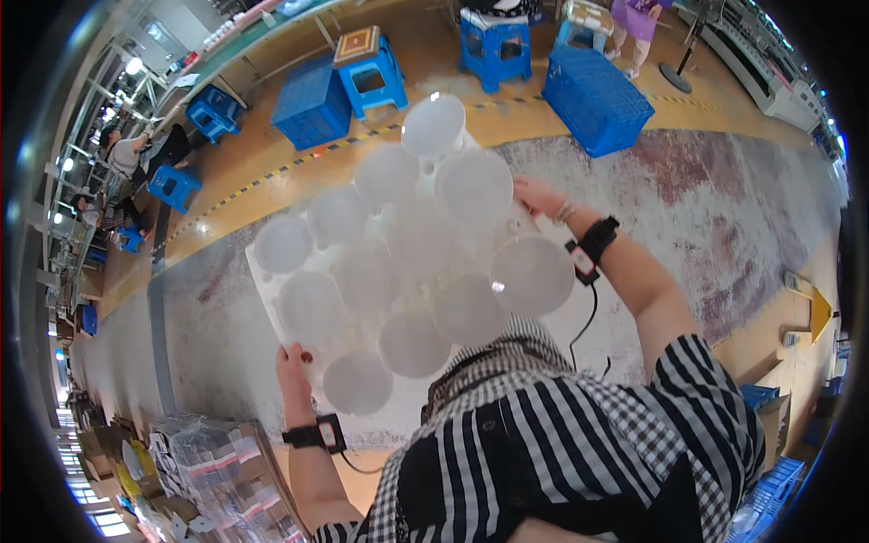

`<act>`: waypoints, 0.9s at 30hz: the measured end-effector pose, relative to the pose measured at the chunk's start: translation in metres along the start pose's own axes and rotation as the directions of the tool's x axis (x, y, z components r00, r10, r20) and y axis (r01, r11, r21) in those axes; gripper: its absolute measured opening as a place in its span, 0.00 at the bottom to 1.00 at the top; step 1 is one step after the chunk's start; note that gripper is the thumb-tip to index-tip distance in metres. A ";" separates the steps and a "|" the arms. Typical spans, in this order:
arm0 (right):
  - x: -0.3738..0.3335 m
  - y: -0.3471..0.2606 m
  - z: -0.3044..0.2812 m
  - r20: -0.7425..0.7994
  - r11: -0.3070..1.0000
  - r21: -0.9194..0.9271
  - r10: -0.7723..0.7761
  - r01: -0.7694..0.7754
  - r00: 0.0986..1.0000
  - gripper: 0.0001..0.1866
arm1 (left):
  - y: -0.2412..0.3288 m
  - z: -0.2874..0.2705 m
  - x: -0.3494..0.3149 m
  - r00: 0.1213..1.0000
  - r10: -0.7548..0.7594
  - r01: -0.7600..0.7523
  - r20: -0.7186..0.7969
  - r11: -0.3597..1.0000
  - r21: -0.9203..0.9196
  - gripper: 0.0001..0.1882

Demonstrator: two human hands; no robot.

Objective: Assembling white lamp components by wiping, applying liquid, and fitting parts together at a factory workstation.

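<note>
Several frosted white round cups or covers sit in rows on a white tray, which is held up in front of my body. Their exact kind cannot be made out. At the tray's near left corner, my left hand is closed on the edge, its fingers partly hidden beneath. My right hand grips the opposite side, close to the far right cups. One cup at the far end stands higher than those around it. Black straps with small boxes and cables are on both wrists.
Blue crates and blue stools line the far side along a striped floor line. People sit by a bench at far left; another person stands at the far right. Wrapped cartons are at near left, a yellow-handled cart at right.
</note>
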State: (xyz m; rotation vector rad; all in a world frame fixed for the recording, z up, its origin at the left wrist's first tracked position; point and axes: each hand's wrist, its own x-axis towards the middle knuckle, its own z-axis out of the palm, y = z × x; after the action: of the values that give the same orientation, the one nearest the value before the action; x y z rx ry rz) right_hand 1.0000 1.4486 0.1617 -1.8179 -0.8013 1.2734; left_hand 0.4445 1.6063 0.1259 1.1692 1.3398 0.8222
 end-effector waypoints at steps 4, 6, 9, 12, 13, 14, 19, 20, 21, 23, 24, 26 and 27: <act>0.064 -0.021 -0.043 -0.031 0.998 0.058 -0.033 0.035 0.999 0.24 | 0.027 0.050 0.078 0.998 0.000 0.004 0.055 0.996 -0.088 0.10; 0.110 -0.038 -0.074 -0.018 0.999 0.041 -0.028 0.029 0.999 0.24 | 0.038 0.084 0.121 0.996 0.027 -0.018 0.088 0.994 -0.104 0.09; 0.183 -0.065 -0.117 0.015 0.998 -0.050 -0.026 0.027 1.000 0.24 | 0.061 0.133 0.183 0.996 0.030 -0.027 0.086 0.999 -0.029 0.09; 0.251 -0.097 -0.161 0.039 0.992 -0.101 -0.067 0.071 0.997 0.24 | 0.087 0.178 0.230 1.000 -0.011 0.011 0.008 1.000 -0.024 0.09; 0.275 -0.110 -0.176 0.041 0.994 -0.101 -0.044 0.048 0.998 0.23 | 0.097 0.195 0.249 1.000 0.022 -0.021 0.020 0.999 -0.040 0.09; 0.299 -0.123 -0.188 0.058 0.989 -0.128 -0.064 0.071 0.996 0.22 | 0.107 0.206 0.264 1.000 0.004 -0.004 -0.001 0.998 -0.055 0.09; 0.408 -0.169 -0.232 0.110 0.997 0.018 -0.074 0.073 0.991 0.22 | 0.150 0.261 0.343 0.999 0.001 -0.005 -0.047 0.997 -0.083 0.08; 0.432 -0.178 -0.241 0.127 0.996 -0.036 -0.077 0.082 0.989 0.22 | 0.159 0.271 0.364 0.999 0.005 -0.009 -0.046 0.996 -0.088 0.08; 0.458 -0.186 -0.249 0.125 0.996 -0.028 -0.085 0.089 0.988 0.22 | 0.167 0.282 0.387 0.999 0.016 -0.019 -0.031 0.995 -0.101 0.08; 0.513 -0.200 -0.266 0.129 0.994 -0.051 -0.088 0.095 0.988 0.23 | 0.182 0.307 0.441 0.999 0.020 -0.023 -0.040 0.996 -0.086 0.08; 0.536 -0.207 -0.273 0.125 0.994 -0.032 -0.102 0.107 0.987 0.23 | 0.190 0.317 0.468 0.999 0.034 -0.037 -0.031 0.995 -0.097 0.08; 0.589 -0.221 -0.288 0.090 0.997 -0.040 -0.065 0.069 0.994 0.24 | 0.206 0.343 0.526 0.999 0.025 -0.028 -0.044 0.997 -0.071 0.08; 0.615 -0.230 -0.298 0.086 0.997 -0.018 -0.073 0.075 0.994 0.24 | 0.215 0.358 0.557 0.998 0.012 -0.016 -0.059 0.998 -0.067 0.07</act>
State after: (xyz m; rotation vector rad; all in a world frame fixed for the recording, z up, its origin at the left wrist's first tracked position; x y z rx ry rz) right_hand 1.4549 2.0068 0.1323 -1.7439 -0.9237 1.3057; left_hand 0.8945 2.1372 0.1206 1.1101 1.3421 0.9112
